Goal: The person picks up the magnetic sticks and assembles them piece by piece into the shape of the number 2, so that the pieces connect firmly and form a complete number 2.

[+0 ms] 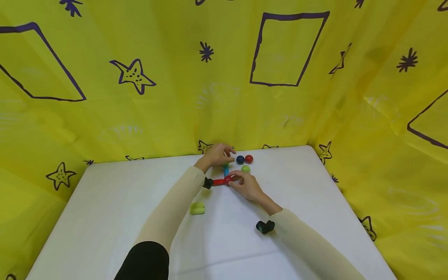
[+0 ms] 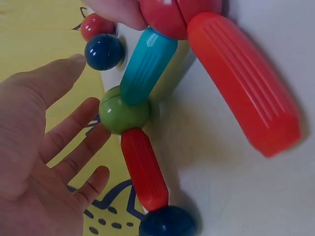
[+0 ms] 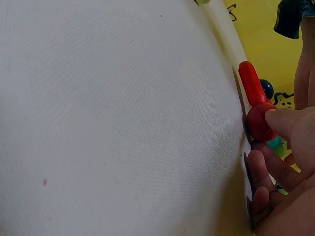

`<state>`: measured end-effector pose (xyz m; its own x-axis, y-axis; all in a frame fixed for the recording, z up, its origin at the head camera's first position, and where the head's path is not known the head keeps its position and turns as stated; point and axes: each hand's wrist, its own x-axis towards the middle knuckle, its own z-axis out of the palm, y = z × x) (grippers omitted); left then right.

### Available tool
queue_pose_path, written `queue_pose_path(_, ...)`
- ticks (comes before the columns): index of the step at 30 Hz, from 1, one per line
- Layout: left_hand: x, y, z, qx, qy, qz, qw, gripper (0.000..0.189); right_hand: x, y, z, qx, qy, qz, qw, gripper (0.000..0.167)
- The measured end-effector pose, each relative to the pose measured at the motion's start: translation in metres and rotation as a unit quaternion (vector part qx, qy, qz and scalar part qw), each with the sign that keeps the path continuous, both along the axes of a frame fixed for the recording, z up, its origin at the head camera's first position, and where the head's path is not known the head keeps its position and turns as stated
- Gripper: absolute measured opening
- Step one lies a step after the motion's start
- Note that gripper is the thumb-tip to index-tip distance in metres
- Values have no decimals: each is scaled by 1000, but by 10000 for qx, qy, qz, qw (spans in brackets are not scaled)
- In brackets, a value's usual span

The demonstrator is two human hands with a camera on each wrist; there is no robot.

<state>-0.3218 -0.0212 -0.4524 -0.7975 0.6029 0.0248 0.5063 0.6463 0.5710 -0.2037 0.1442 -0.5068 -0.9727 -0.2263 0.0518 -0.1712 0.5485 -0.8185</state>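
My right hand (image 1: 247, 186) pinches a red ball (image 3: 260, 121) between thumb and fingers. From that ball extend a red rod (image 2: 246, 83) and a blue rod (image 2: 150, 66). A green ball (image 2: 124, 112) joins the blue rod's other end, followed by a second red rod (image 2: 144, 169) and a dark blue ball (image 2: 167, 222). Beside the green ball, my left hand (image 2: 54, 132) has its fingers spread and relaxed, with nothing held. In the head view, the left hand (image 1: 218, 154) hides much of the chain's far part.
Loose on the white table (image 1: 140, 194) are a dark blue ball (image 1: 240, 160), a red ball (image 1: 249, 158) and a light green ball (image 1: 245, 168) near the back edge. Yellow-green rods (image 1: 197, 208) lie nearer the front. A yellow patterned curtain (image 1: 175, 109) borders the table.
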Motion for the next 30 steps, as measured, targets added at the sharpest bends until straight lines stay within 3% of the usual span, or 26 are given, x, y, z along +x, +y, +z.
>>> queue_pose_path(7,-5,15,-2,-130,-209,45,9997,34,1,1,-1,-80,200,83,9997,24)
queue_pose_path(15,-6,27,-8,-255,-139,-108,9995,35,0,2,-2,-69,173,80,9998,28)
queue_pose_path(30,-7,34,-15,-354,-321,63,9988,27,1,1,-3,-94,126,24,9999,28)
